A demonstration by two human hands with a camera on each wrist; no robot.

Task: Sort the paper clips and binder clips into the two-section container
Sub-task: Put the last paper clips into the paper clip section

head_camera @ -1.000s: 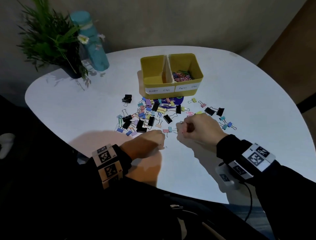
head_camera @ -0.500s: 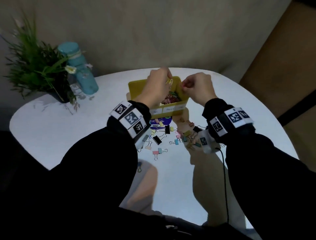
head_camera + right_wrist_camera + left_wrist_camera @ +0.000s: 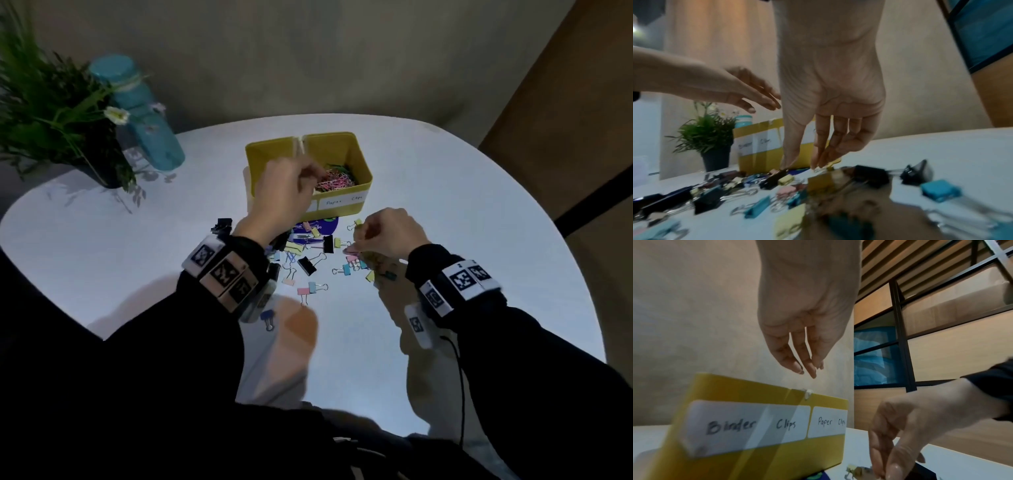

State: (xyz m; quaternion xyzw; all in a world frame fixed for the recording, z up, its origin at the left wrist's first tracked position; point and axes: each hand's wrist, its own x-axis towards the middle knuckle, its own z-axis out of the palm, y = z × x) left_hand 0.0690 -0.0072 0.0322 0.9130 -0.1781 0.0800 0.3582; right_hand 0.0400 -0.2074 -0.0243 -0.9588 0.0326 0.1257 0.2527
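Observation:
The yellow two-section container (image 3: 329,137) stands mid-table, labelled "Binder Clips" on the left and "Paper Clips" on the right (image 3: 756,389). Coloured paper clips (image 3: 334,181) lie in its right section. My left hand (image 3: 291,192) hovers over its front rim; in the left wrist view its fingers (image 3: 807,369) hang straight and hold nothing. A scattered pile of binder clips (image 3: 308,263) lies in front of the container. My right hand (image 3: 359,240) is down at the pile's right side, thumb and fingertips (image 3: 801,165) touching the table among small clips with a gap between them.
A potted plant (image 3: 51,113) and a teal bottle (image 3: 144,116) stand at the back left. A purple flat item (image 3: 318,226) pokes out from under the container's front. One blue binder clip (image 3: 267,317) lies near my left wrist. The round table's edge curves close on the right.
Both hands were up over the container, the left pinching a paper clip. Now the left hand's fingers hang empty there, and the right hand has dropped back to the pile.

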